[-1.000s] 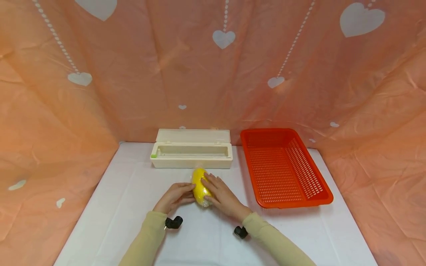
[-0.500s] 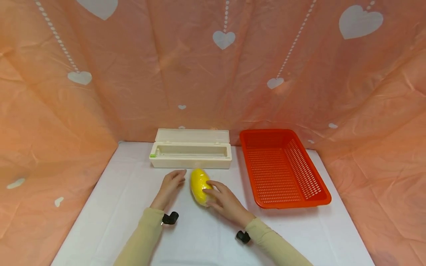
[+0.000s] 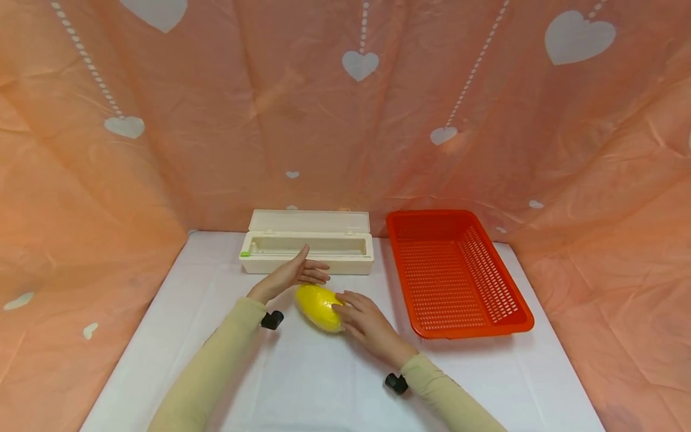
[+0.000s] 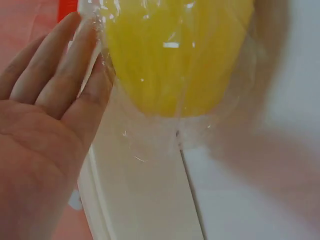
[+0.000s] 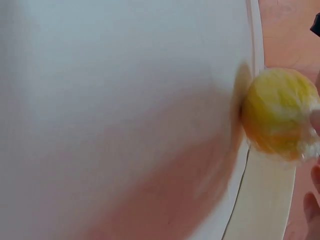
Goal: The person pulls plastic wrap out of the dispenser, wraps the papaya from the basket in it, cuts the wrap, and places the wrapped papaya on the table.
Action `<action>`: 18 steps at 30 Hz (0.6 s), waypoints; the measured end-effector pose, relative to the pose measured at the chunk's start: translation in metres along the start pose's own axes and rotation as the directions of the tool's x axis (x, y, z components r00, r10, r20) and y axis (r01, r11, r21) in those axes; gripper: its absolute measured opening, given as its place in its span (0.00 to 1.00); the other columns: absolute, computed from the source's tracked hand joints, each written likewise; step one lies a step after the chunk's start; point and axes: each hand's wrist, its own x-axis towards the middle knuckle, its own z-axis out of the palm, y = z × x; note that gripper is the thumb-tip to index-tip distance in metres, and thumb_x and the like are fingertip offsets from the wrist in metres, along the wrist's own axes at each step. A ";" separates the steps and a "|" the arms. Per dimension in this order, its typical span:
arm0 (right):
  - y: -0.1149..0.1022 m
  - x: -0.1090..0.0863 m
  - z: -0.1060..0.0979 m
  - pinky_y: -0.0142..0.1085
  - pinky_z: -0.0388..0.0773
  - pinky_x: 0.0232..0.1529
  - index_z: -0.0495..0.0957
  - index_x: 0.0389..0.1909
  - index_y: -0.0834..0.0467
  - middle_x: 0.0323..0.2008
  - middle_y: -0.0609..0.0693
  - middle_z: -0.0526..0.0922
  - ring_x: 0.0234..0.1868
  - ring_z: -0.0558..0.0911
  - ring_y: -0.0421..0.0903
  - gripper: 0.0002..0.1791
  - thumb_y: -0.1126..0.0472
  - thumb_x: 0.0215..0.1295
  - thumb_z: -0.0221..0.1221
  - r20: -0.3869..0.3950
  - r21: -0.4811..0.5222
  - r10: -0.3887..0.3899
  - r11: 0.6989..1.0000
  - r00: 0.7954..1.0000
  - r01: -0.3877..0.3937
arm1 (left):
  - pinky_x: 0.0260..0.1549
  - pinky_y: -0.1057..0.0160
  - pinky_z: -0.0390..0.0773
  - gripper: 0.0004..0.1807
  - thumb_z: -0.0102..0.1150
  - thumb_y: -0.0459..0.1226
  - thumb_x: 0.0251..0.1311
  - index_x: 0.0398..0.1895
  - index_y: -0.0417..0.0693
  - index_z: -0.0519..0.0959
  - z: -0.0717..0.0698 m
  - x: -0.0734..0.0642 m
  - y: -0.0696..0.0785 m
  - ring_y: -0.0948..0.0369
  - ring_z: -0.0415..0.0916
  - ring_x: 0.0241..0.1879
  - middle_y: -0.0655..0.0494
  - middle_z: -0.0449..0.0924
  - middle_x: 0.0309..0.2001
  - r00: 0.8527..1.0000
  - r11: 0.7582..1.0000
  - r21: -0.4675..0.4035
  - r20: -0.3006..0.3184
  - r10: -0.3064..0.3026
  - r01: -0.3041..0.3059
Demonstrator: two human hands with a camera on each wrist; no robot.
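A yellow oval fruit point(image 3: 317, 305), wrapped in clear cling film, lies slantwise in front of a long cream box. Loose, crinkled film shows at the fruit's end point(image 4: 172, 75) in the left wrist view. My right hand point(image 3: 372, 327) holds the fruit's right end between thumb and fingers; part of that contact is hidden. Above the fruit's far left side, my left hand point(image 3: 291, 276) is stretched out with straight fingers, thumb up. In the left wrist view its fingers point(image 4: 65, 65) lie beside the film. The right wrist view shows the rounded wrapped fruit point(image 5: 277, 112) with fingertips at its edge.
The cream box point(image 3: 305, 264), its lid point(image 3: 309, 221) raised, stands at the back of the white-covered table point(image 3: 313, 384). A small green piece point(image 3: 245, 254) sits on its left front edge. A red perforated basket point(image 3: 402, 282) stands to the right. An orange curtain point(image 3: 291, 132) hangs behind.
My left hand has left the fruit's side and moved up and over toward its far end, straightening its fingers. The fruit has turned, its far end swinging left, with my right hand at its near end.
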 end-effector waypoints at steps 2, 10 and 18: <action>0.000 0.000 0.002 0.46 0.65 0.63 0.75 0.58 0.53 0.63 0.53 0.69 0.64 0.67 0.51 0.23 0.62 0.62 0.64 -0.062 -0.024 0.015 1.000 0.998 -0.017 | 0.62 0.49 0.64 0.41 0.20 0.58 0.74 0.64 0.30 0.65 -0.001 0.000 -0.002 0.43 0.72 0.56 0.36 0.75 0.55 1.000 0.998 0.053 0.004 -0.026 0.026; -0.002 0.002 0.005 0.32 0.74 0.39 0.78 0.54 0.56 0.40 0.47 0.71 0.37 0.73 0.41 0.21 0.67 0.58 0.65 -0.192 -0.027 0.181 0.982 0.965 -0.189 | 0.50 0.55 0.77 0.19 0.56 0.28 0.64 0.57 0.29 0.72 -0.001 -0.009 -0.009 0.48 0.78 0.48 0.32 0.77 0.50 0.999 0.966 0.253 -0.001 0.046 -0.044; -0.024 -0.008 0.010 0.37 0.76 0.52 0.58 0.71 0.58 0.57 0.50 0.69 0.53 0.75 0.44 0.38 0.62 0.61 0.62 -0.038 0.096 0.363 0.929 0.931 -0.358 | 0.47 0.57 0.79 0.21 0.61 0.28 0.60 0.56 0.28 0.73 0.000 -0.017 -0.022 0.52 0.80 0.44 0.40 0.81 0.46 0.998 0.950 0.308 -0.017 0.055 -0.047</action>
